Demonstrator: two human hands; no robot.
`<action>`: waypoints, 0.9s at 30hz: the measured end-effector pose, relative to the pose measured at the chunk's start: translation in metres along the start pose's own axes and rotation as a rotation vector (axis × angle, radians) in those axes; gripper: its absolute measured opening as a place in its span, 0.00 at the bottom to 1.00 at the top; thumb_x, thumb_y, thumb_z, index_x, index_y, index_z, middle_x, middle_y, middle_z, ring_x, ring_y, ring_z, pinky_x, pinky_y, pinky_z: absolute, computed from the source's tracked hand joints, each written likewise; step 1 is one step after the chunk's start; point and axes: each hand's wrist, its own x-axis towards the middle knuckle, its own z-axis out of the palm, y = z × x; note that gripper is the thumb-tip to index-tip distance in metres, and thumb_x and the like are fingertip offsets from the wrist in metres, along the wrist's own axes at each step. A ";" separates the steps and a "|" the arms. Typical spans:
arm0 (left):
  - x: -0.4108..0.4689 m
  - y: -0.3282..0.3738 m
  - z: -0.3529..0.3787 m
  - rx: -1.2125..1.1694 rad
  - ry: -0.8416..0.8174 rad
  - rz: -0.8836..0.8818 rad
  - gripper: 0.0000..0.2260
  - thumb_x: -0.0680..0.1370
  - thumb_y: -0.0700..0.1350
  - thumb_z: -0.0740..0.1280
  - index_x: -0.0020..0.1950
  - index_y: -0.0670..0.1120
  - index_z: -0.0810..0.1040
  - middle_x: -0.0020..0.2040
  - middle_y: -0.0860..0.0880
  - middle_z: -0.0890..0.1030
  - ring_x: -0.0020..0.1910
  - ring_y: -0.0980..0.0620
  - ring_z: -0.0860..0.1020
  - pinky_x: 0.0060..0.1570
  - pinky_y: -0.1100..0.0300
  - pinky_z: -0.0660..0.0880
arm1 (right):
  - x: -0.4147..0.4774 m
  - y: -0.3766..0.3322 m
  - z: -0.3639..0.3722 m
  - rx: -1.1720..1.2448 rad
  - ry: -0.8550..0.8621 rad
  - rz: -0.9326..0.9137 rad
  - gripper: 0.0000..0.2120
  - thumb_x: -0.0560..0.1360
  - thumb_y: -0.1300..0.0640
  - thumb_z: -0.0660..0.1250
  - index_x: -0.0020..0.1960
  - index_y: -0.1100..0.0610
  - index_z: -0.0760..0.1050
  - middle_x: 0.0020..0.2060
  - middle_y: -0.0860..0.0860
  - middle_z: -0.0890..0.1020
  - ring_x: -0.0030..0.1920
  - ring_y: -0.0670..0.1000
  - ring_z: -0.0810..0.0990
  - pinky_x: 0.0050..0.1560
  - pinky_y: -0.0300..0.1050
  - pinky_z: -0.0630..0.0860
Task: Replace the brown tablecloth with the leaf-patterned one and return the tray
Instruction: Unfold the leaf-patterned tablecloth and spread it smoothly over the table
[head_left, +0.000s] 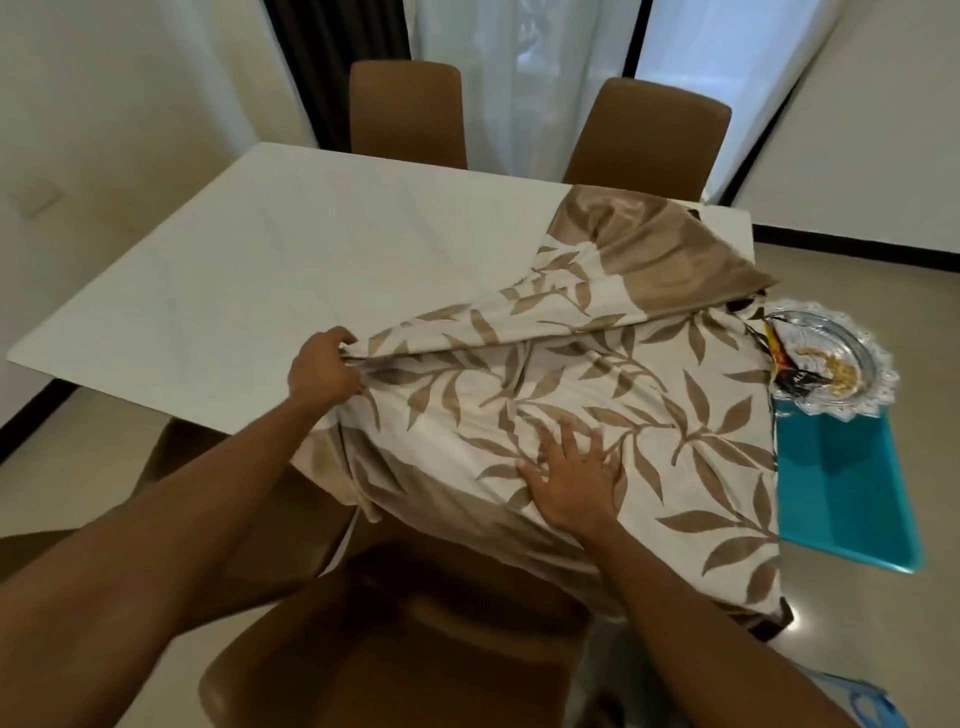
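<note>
The leaf-patterned tablecloth (597, 374), cream with brown leaves and a brown border, lies partly folded over the right half of the white table (234, 270). My left hand (324, 371) pinches a bunched fold of the cloth at its left edge. My right hand (576, 475) lies flat on the cloth near the table's front edge, fingers spread. A teal tray (841, 488) sticks out from under the cloth at the right, with a glass dish (831, 364) at its far end. No brown tablecloth is in view.
Two brown chairs (408, 111) stand behind the table, and another brown chair (415, 649) is right below me. White curtains hang at the back. A dark wrapper lies in the glass dish beside some crumbs.
</note>
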 end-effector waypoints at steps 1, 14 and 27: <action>0.012 -0.015 -0.008 -0.005 0.051 -0.070 0.17 0.69 0.38 0.72 0.58 0.47 0.79 0.55 0.41 0.80 0.55 0.38 0.79 0.50 0.51 0.74 | 0.005 0.000 -0.001 0.034 -0.004 0.029 0.38 0.75 0.24 0.40 0.81 0.39 0.46 0.83 0.47 0.48 0.80 0.65 0.39 0.75 0.73 0.39; -0.022 -0.031 0.083 0.330 -0.395 0.103 0.33 0.75 0.69 0.61 0.76 0.58 0.62 0.80 0.47 0.59 0.78 0.40 0.55 0.72 0.35 0.59 | 0.044 -0.062 0.015 -0.007 0.169 -0.110 0.29 0.81 0.35 0.51 0.79 0.44 0.61 0.81 0.52 0.57 0.81 0.58 0.51 0.75 0.71 0.44; 0.023 -0.039 0.078 0.313 -0.501 -0.025 0.41 0.72 0.56 0.74 0.79 0.49 0.58 0.80 0.42 0.57 0.79 0.40 0.51 0.76 0.38 0.47 | 0.045 -0.051 0.033 -0.061 0.330 -0.142 0.29 0.80 0.34 0.54 0.77 0.47 0.67 0.79 0.54 0.64 0.79 0.61 0.59 0.76 0.69 0.50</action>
